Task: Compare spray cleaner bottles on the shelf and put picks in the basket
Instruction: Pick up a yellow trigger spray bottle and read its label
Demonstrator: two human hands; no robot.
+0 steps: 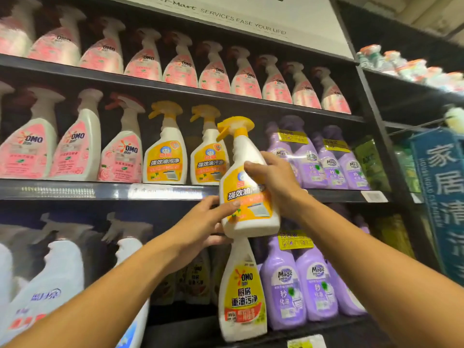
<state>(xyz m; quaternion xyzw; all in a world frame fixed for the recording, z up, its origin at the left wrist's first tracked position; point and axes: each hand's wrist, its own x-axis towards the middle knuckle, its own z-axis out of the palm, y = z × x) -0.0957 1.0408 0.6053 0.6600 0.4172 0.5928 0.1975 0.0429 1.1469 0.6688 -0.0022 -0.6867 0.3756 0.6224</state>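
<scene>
I hold a white spray cleaner bottle [247, 197] with a yellow trigger head and an orange label in front of the middle shelf, tilted slightly. My right hand [273, 182] grips its upper body from the right, fingers across the label. My left hand [206, 222] holds its lower left side and base, thumb on the label. Two matching yellow-topped bottles [165, 149] stand on the middle shelf to the left. No basket is in view.
Pink OMO spray bottles [180, 64] fill the top shelf and the middle shelf's left part. Purple Magic bottles [331, 162] stand at the right on two shelves. A yellow-label OMO bottle [242, 292] stands below the held one. A blue hanging sign [442, 192] is at the right.
</scene>
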